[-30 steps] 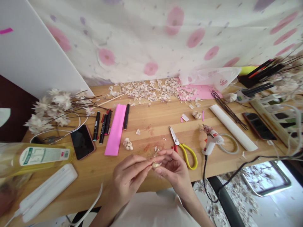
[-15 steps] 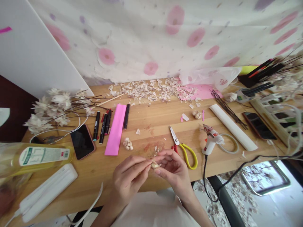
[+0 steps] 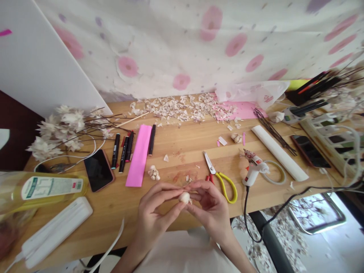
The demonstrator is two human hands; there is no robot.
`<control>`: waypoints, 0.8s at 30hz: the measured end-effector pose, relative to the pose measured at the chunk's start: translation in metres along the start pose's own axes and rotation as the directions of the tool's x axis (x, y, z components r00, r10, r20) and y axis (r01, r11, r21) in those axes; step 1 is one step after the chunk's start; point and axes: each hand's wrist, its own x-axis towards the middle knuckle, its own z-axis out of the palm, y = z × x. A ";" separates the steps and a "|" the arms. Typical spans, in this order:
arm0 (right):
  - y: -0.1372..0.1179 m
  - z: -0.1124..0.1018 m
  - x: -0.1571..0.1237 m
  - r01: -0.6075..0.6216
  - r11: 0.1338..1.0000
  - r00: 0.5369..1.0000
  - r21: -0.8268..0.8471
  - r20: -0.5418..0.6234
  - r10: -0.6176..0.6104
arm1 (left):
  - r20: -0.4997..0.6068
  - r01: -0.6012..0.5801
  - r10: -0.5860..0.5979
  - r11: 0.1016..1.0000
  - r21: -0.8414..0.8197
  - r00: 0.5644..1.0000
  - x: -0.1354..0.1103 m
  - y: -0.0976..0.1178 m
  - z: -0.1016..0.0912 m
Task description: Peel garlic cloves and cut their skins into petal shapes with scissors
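Both hands meet over the near edge of the wooden table [image 3: 176,148]. My left hand [image 3: 156,212] and my right hand [image 3: 209,203] pinch one small pale rounded piece [image 3: 184,197], like a garlic clove, between their fingertips. Just beyond the hands lie tiny white scraps [image 3: 187,178] and a small pale cluster [image 3: 154,173]. The yellow-handled scissors [image 3: 220,177] rest right of my right hand, untouched.
A white glue gun [image 3: 253,170] with a black cord [image 3: 281,204] lies to the right. A pink paper strip [image 3: 139,154], black markers [image 3: 123,151], a phone [image 3: 98,170], a bottle [image 3: 42,187] and white flowers [image 3: 61,129] sit left. Pale peelings [image 3: 184,108] cover the back.
The hands have turned the pale piece, which now shows as a rounder white lump between the fingertips. My left fingers have curled up around it. Nothing else on the table moved.
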 end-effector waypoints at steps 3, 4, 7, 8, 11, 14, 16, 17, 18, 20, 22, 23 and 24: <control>-0.001 0.002 0.000 0.022 0.999 1.000 -0.037 0.001 -0.022 | -0.001 0.059 -0.060 0.993 -0.105 0.998 -0.002 -0.002 -0.001; -0.001 0.002 0.000 0.024 0.999 1.000 -0.035 0.005 -0.024 | 0.000 0.094 -0.095 0.984 -0.148 0.995 -0.003 -0.002 -0.001; -0.001 0.001 0.000 0.028 0.999 0.999 -0.026 0.025 -0.027 | -0.002 0.233 -0.244 0.932 -0.278 0.970 -0.004 0.000 0.001; 0.000 0.001 0.000 0.030 0.999 0.999 -0.028 0.027 -0.029 | -0.007 0.275 -0.291 0.910 -0.310 0.957 -0.004 0.000 0.002; 0.001 -0.001 -0.001 0.020 0.999 0.999 -0.031 0.030 -0.019 | -0.004 0.358 -0.385 0.862 -0.360 0.923 -0.005 0.000 0.002; 0.001 -0.001 -0.001 -0.025 1.000 0.999 -0.007 0.038 0.026 | 0.014 0.413 -0.448 0.813 -0.410 0.894 -0.006 -0.002 0.002; 0.000 0.001 0.000 -0.039 0.999 0.999 -0.003 0.027 0.039 | 0.011 0.451 -0.499 0.772 -0.448 0.866 -0.006 -0.004 0.002; -0.001 0.002 0.000 -0.043 0.999 0.999 -0.006 0.013 0.043 | 0.009 0.468 -0.522 0.758 -0.454 0.853 -0.005 -0.004 0.002; -0.001 0.003 0.001 -0.048 0.999 0.999 -0.007 -0.003 0.048 | 0.013 0.486 -0.540 0.748 -0.452 0.842 -0.005 -0.004 0.003; -0.002 0.005 0.002 -0.065 0.998 0.997 0.004 -0.038 0.065 | 0.020 0.507 -0.554 0.746 -0.431 0.832 -0.004 -0.003 0.005; -0.003 0.005 0.004 -0.080 0.997 0.994 0.023 -0.067 0.082 | 0.036 0.500 -0.531 0.769 -0.398 0.846 -0.004 -0.003 0.006; -0.003 0.005 0.004 -0.087 0.996 0.993 0.029 -0.079 0.089 | 0.044 0.490 -0.513 0.785 -0.379 0.857 -0.004 -0.003 0.006; -0.002 0.005 0.005 -0.097 0.995 0.991 0.032 -0.088 0.099 | 0.051 0.479 -0.496 0.800 -0.361 0.867 -0.004 -0.004 0.006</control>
